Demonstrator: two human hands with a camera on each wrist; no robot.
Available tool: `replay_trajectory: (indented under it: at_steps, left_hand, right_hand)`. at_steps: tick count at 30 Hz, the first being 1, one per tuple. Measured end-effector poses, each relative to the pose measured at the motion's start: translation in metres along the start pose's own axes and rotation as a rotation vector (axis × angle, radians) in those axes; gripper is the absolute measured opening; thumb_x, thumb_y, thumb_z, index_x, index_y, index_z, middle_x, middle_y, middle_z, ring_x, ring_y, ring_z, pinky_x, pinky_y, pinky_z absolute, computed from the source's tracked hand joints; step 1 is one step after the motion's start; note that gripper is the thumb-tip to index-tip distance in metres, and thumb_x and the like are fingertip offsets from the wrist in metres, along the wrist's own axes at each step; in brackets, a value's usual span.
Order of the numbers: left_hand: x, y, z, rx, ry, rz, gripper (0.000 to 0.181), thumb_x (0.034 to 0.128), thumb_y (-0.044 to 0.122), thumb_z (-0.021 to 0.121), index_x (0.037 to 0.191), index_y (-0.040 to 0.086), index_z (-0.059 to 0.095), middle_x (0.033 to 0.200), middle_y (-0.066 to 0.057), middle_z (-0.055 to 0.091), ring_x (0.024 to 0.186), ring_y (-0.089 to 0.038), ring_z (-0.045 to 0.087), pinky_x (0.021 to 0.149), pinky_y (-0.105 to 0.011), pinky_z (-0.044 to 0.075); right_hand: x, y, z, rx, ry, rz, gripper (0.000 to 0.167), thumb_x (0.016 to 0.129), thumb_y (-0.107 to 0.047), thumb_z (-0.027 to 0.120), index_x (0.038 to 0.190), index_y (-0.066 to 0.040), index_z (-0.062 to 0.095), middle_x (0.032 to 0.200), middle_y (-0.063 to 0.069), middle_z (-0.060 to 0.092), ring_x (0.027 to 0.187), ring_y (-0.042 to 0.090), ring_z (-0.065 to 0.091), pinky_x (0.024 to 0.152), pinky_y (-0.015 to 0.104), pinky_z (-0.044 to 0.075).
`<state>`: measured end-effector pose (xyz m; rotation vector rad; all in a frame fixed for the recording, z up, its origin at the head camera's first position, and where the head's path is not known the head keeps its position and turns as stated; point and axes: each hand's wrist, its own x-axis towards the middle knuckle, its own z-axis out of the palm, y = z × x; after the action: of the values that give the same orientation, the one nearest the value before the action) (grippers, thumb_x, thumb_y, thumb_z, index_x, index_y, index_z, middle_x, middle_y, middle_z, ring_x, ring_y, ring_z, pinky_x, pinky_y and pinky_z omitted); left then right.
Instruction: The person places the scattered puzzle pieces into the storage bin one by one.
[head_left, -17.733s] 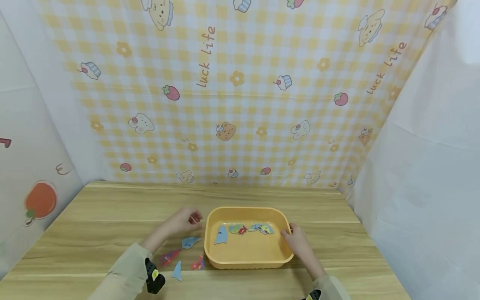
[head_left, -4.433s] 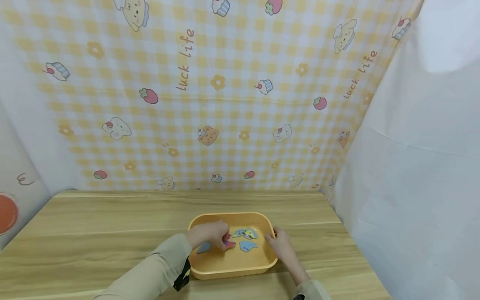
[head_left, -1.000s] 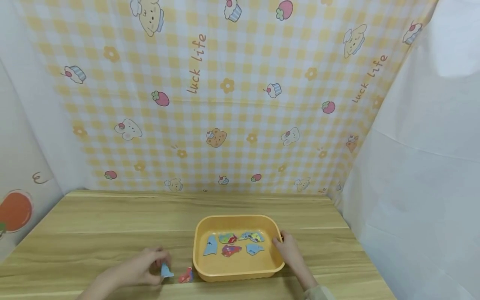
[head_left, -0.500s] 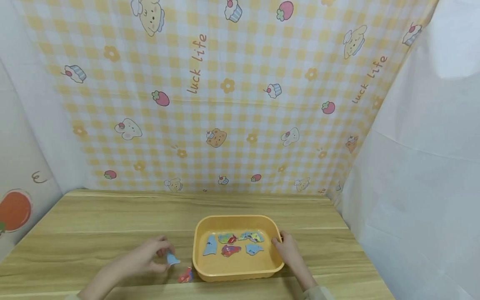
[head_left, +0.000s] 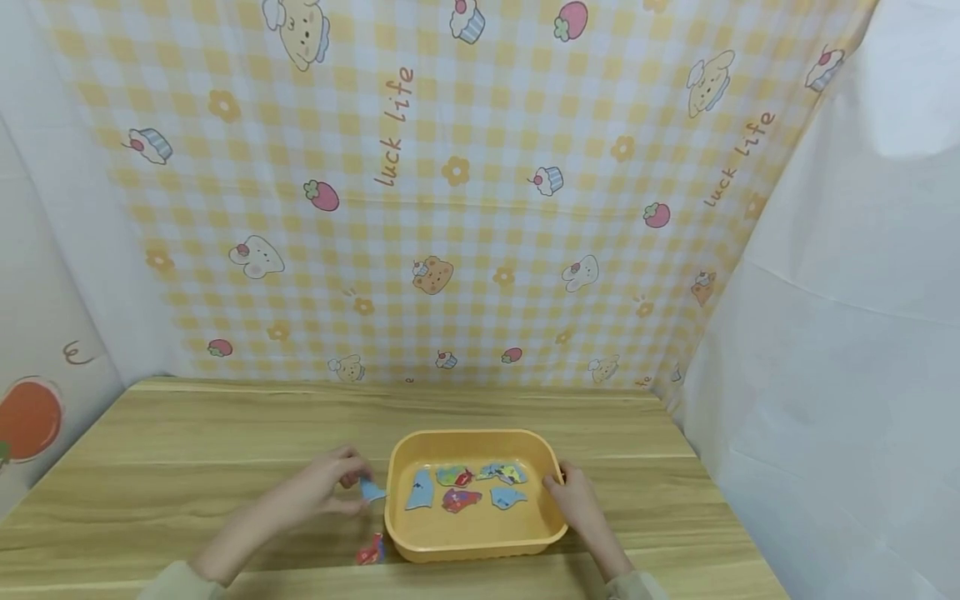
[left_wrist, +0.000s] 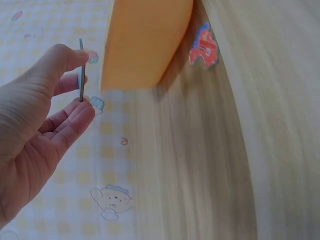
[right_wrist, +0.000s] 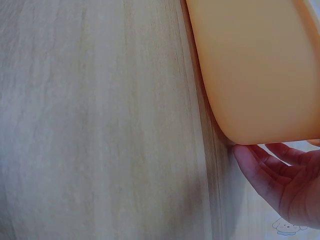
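Observation:
My left hand (head_left: 337, 483) pinches a thin blue puzzle piece (head_left: 371, 490) between thumb and fingers, held up just beside the tray's left wall. The left wrist view shows that piece (left_wrist: 82, 70) edge-on. A yellow plastic tray (head_left: 480, 548) stands on the table, and my right hand (head_left: 579, 504) grips its right rim. In the right wrist view, fingertips (right_wrist: 242, 152) lie against the tray's outer side; the thumb is hidden there. Left of the tray's front corner, a red and blue puzzle piece (head_left: 371, 551) lies on the table.
Inside the tray lie several flat pieces: a blue one (head_left: 421, 490) at left, a green and red one (head_left: 454, 476), a red and purple one (head_left: 461, 500), a blue and yellow one (head_left: 502, 473) and a light blue one (head_left: 507, 498). A checked curtain (head_left: 480, 208) hangs behind the table.
Over the last second my left hand has lifted the blue piece and carried it right, toward the tray. Since the oldest frame, a red and a blue piece have gone from table into tray.

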<state>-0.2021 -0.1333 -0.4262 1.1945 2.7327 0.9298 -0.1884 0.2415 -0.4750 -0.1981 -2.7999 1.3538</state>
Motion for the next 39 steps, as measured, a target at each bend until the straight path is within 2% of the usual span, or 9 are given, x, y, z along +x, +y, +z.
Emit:
replay_trajectory:
  at_steps: [4,9,17,21,27,30,33,36,39]
  left_hand:
    - [0.012,0.008,0.003,0.002,-0.007,-0.017,0.027,0.0751,0.019,0.071,0.097,0.007,0.062,0.093,0.001,0.055,0.080,-0.013,0.054,0.068,-0.021,0.050]
    - [0.027,0.018,0.009,0.001,-0.020,0.003,0.024,0.0752,0.016,0.071,0.095,0.006,0.062,0.089,0.001,0.054,0.078,-0.013,0.053,0.066,-0.018,0.048]
    - [0.051,0.035,0.021,-0.025,-0.148,-0.037,0.022,0.0754,0.015,0.071,0.092,0.005,0.061,0.092,-0.005,0.054,0.077,-0.015,0.053,0.061,-0.014,0.044]
    - [0.059,0.042,0.030,0.037,-0.200,-0.057,0.020,0.0721,0.013,0.073,0.084,0.004,0.060,0.085,-0.006,0.053,0.069,-0.012,0.050,0.057,-0.014,0.045]
    - [0.066,0.048,0.043,0.143,-0.251,-0.146,0.021,0.0680,0.017,0.078,0.072,0.008,0.059,0.077,-0.002,0.051,0.062,-0.007,0.042,0.052,-0.015,0.039]
    - [0.068,0.047,0.047,0.174,-0.268,-0.148,0.022,0.0677,0.019,0.078,0.070,0.009,0.059,0.071,0.001,0.053,0.059,-0.006,0.040,0.050,-0.015,0.036]
    - [0.071,0.047,0.050,0.173,-0.280,-0.146,0.022,0.0665,0.018,0.077,0.066,0.008,0.058,0.063,0.004,0.052,0.055,-0.005,0.039,0.049,-0.015,0.035]
    - [0.073,0.048,0.053,0.154,-0.301,-0.199,0.025,0.0653,0.016,0.077,0.061,0.010,0.053,0.059,0.007,0.047,0.053,-0.005,0.037,0.048,-0.016,0.031]
    - [0.074,0.051,0.056,0.182,-0.329,-0.251,0.031,0.0659,0.016,0.077,0.058,0.012,0.048,0.056,0.008,0.042,0.052,-0.006,0.035,0.048,-0.018,0.028]
  right_hand:
    - [0.000,0.001,0.001,-0.012,0.009,0.006,0.035,0.086,-0.009,0.051,0.113,0.015,0.051,0.095,0.025,0.062,0.080,0.024,0.062,0.066,0.035,0.055]
    - [0.001,0.000,0.000,-0.011,0.011,0.012,0.035,0.087,-0.009,0.051,0.113,0.014,0.051,0.095,0.025,0.062,0.081,0.025,0.062,0.067,0.036,0.055]
    - [0.002,-0.001,-0.001,-0.007,0.004,0.005,0.035,0.087,-0.008,0.051,0.114,0.015,0.051,0.094,0.024,0.062,0.079,0.023,0.061,0.066,0.035,0.054]
    - [0.001,0.000,0.000,-0.003,-0.002,0.009,0.036,0.087,-0.009,0.051,0.114,0.015,0.050,0.094,0.023,0.062,0.078,0.022,0.062,0.065,0.034,0.055]
    - [0.003,0.001,0.000,-0.031,0.013,-0.001,0.032,0.087,-0.009,0.052,0.110,0.013,0.054,0.091,0.022,0.063,0.077,0.021,0.061,0.064,0.033,0.054]
    - [0.003,0.001,0.000,-0.029,0.013,0.000,0.031,0.087,-0.009,0.052,0.109,0.013,0.054,0.090,0.021,0.063,0.076,0.021,0.060,0.063,0.033,0.054]
    - [0.003,0.001,-0.001,-0.015,0.008,0.006,0.032,0.087,-0.009,0.052,0.110,0.013,0.053,0.090,0.021,0.062,0.076,0.021,0.061,0.063,0.033,0.054]
    - [0.002,0.001,-0.001,-0.015,0.006,0.005,0.031,0.087,-0.009,0.052,0.109,0.013,0.053,0.089,0.021,0.062,0.075,0.020,0.061,0.063,0.033,0.054]
    - [0.001,0.002,-0.001,-0.013,0.003,0.006,0.031,0.087,-0.009,0.052,0.109,0.013,0.053,0.089,0.021,0.062,0.075,0.021,0.061,0.063,0.033,0.054]
